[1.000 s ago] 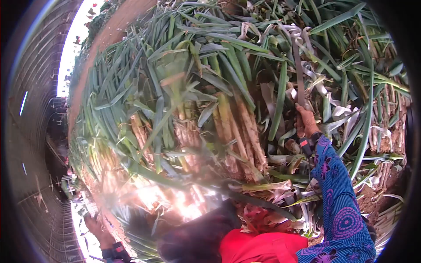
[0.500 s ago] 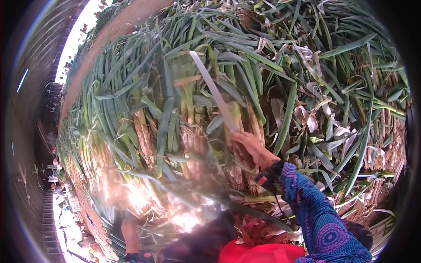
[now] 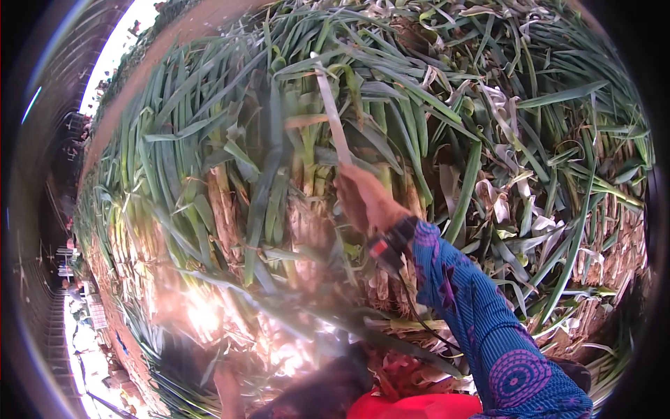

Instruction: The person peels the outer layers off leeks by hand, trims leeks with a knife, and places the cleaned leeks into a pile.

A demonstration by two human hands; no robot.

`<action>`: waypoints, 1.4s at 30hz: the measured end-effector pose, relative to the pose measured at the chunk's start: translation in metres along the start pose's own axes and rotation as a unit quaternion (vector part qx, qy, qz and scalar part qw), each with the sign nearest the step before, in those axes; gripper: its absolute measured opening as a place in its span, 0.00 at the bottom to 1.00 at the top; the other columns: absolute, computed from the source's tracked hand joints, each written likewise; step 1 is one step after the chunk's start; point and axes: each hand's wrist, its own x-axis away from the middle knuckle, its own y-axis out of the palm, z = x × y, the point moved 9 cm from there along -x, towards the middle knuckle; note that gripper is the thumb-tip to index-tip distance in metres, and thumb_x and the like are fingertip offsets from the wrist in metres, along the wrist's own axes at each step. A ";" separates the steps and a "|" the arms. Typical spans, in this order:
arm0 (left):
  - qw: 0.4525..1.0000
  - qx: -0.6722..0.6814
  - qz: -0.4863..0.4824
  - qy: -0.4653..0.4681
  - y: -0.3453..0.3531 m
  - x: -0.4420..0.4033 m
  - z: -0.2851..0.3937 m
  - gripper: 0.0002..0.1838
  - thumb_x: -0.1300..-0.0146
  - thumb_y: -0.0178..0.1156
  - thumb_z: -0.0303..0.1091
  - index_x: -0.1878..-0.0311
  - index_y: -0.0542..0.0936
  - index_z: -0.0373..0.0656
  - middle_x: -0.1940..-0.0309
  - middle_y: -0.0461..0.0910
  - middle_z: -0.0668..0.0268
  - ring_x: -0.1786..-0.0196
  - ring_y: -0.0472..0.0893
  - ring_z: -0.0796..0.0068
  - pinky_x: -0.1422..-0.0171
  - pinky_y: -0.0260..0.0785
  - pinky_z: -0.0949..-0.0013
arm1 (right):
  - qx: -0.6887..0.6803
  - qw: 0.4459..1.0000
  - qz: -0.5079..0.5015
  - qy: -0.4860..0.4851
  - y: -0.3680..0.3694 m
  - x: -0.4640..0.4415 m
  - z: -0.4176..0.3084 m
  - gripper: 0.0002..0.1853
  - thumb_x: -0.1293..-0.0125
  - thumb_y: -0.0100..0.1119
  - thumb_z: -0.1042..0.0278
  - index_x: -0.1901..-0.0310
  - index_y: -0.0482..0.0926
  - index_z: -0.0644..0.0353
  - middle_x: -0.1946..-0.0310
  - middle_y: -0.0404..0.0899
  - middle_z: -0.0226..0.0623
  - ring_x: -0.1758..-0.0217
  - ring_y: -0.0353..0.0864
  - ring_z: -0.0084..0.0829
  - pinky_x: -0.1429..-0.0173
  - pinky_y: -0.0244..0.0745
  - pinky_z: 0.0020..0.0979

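My right hand (image 3: 364, 199) is closed around the handle of a long knife (image 3: 331, 112). Its pale, narrow blade points up and slightly left, across the leaves of a wide row of leeks (image 3: 227, 209). The handle itself is hidden in my fist. A patterned blue sleeve covers that arm, and a dark strap with a red part is on the wrist. At the lower left, near the root ends and loose leaves, is my left hand (image 3: 227, 380). Blur and glare hide its fingers, so what it touches is unclear.
Cut and wilted leaves (image 3: 509, 181) lie over the heap at right. A long leaf (image 3: 377, 339) crosses in front of my legs. Red cloth (image 3: 412, 406) shows at the bottom. Bare soil (image 3: 167, 52) runs along the far left, beside a curved tunnel roof (image 3: 52, 140).
My right hand has moved up and left with the knife, away from the stems it was over. The left hand has shifted slightly right and down.
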 end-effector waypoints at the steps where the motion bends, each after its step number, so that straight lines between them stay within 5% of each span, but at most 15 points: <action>1: 0.999 -0.024 -0.006 0.027 -0.005 -0.004 -0.015 0.13 0.27 0.43 0.35 0.66 0.72 0.42 0.78 0.70 0.71 0.85 0.66 0.85 0.85 0.53 0.79 | 0.000 1.000 -0.005 -0.013 0.004 -0.014 -0.008 0.15 0.35 0.60 0.48 0.70 0.74 0.49 0.82 0.70 0.20 0.82 0.67 0.20 0.78 0.61 0.24; 5: 0.973 -0.186 0.015 0.133 -0.025 -0.003 -0.041 0.10 0.31 0.44 0.31 0.66 0.73 0.40 0.75 0.72 0.68 0.80 0.69 0.80 0.77 0.61 0.74 | -0.012 0.999 -0.032 -0.034 0.032 -0.030 -0.035 0.17 0.33 0.57 0.47 0.71 0.72 0.50 0.82 0.67 0.18 0.82 0.65 0.20 0.78 0.59 0.25; 8: 0.970 -0.195 0.075 0.128 -0.034 0.024 -0.004 0.09 0.32 0.45 0.29 0.67 0.73 0.38 0.74 0.73 0.66 0.74 0.72 0.75 0.69 0.65 0.71 | -0.154 0.967 -0.203 -0.026 0.049 0.010 -0.044 0.20 0.35 0.58 0.44 0.74 0.72 0.52 0.83 0.67 0.23 0.81 0.65 0.22 0.77 0.59 0.26; 10: 0.949 -0.227 0.114 0.186 -0.040 0.034 0.015 0.08 0.33 0.46 0.28 0.66 0.73 0.37 0.73 0.73 0.65 0.72 0.73 0.74 0.66 0.66 0.70 | -0.295 0.945 -0.132 -0.051 0.019 0.078 -0.044 0.18 0.32 0.54 0.45 0.70 0.70 0.51 0.82 0.64 0.20 0.84 0.60 0.19 0.79 0.58 0.25; 12: 0.892 -0.294 0.157 0.304 -0.056 0.038 0.032 0.08 0.34 0.46 0.27 0.65 0.74 0.37 0.73 0.73 0.65 0.71 0.73 0.73 0.64 0.66 0.70 | -0.219 0.939 -0.162 -0.208 -0.060 0.135 -0.054 0.20 0.28 0.46 0.43 0.71 0.68 0.50 0.83 0.61 0.19 0.86 0.60 0.19 0.83 0.56 0.24; 13: 0.906 -0.270 0.159 0.284 -0.062 0.035 0.047 0.08 0.32 0.45 0.28 0.65 0.73 0.37 0.74 0.71 0.66 0.71 0.72 0.74 0.65 0.65 0.71 | -0.188 0.925 -0.169 -0.285 -0.100 0.166 -0.058 0.21 0.26 0.42 0.42 0.71 0.67 0.49 0.83 0.59 0.18 0.86 0.60 0.19 0.84 0.56 0.24; 14: 0.917 -0.242 0.161 0.272 -0.057 0.019 0.078 0.09 0.31 0.45 0.29 0.64 0.73 0.37 0.75 0.70 0.66 0.71 0.71 0.75 0.65 0.64 0.72 | -0.199 0.920 -0.110 -0.318 -0.094 0.217 -0.092 0.22 0.27 0.43 0.41 0.71 0.68 0.50 0.84 0.60 0.19 0.87 0.60 0.19 0.85 0.56 0.25; 16: 0.964 0.023 0.115 0.237 -0.045 -0.014 0.114 0.11 0.27 0.44 0.33 0.64 0.72 0.39 0.77 0.66 0.70 0.73 0.68 0.79 0.67 0.62 0.74 | -0.137 0.963 0.052 -0.225 -0.157 0.199 -0.081 0.21 0.28 0.46 0.41 0.68 0.70 0.51 0.84 0.62 0.20 0.88 0.61 0.20 0.85 0.58 0.25; 20: 0.951 0.029 0.065 0.300 -0.001 -0.057 0.211 0.11 0.26 0.48 0.39 0.63 0.72 0.43 0.81 0.60 0.76 0.81 0.59 0.87 0.78 0.53 0.79 | -0.067 0.970 0.221 -0.080 -0.239 0.167 -0.044 0.20 0.30 0.50 0.42 0.65 0.73 0.52 0.84 0.66 0.23 0.88 0.65 0.22 0.84 0.61 0.25; 25: 0.909 -0.127 0.029 0.397 0.069 -0.046 0.278 0.08 0.28 0.55 0.39 0.60 0.75 0.45 0.83 0.62 0.80 0.84 0.56 0.91 0.82 0.44 0.81 | 0.058 0.996 0.060 0.025 -0.105 0.152 -0.019 0.18 0.29 0.50 0.45 0.67 0.73 0.51 0.85 0.64 0.20 0.86 0.63 0.19 0.82 0.59 0.23; 28: 0.966 0.022 -0.069 0.246 0.126 0.006 0.284 0.09 0.28 0.54 0.39 0.61 0.77 0.44 0.85 0.59 0.80 0.84 0.55 0.91 0.83 0.43 0.80 | 0.051 0.992 -0.054 0.105 -0.043 0.121 0.009 0.18 0.29 0.50 0.45 0.69 0.72 0.51 0.85 0.61 0.18 0.86 0.57 0.17 0.81 0.57 0.22; 35: 0.964 0.137 -0.180 0.142 0.164 0.028 0.254 0.09 0.27 0.54 0.36 0.60 0.77 0.40 0.85 0.57 0.79 0.85 0.55 0.90 0.81 0.44 0.80 | 0.011 0.994 0.000 0.108 0.004 0.076 0.036 0.20 0.31 0.54 0.42 0.72 0.73 0.50 0.84 0.64 0.20 0.86 0.60 0.19 0.82 0.57 0.24; 42: 0.958 0.146 -0.206 0.134 0.164 0.008 0.234 0.10 0.28 0.55 0.37 0.59 0.77 0.39 0.85 0.57 0.80 0.85 0.55 0.90 0.82 0.44 0.80 | -0.003 0.999 -0.021 0.048 0.037 0.034 0.027 0.21 0.32 0.55 0.41 0.72 0.73 0.50 0.82 0.69 0.21 0.83 0.66 0.19 0.80 0.62 0.24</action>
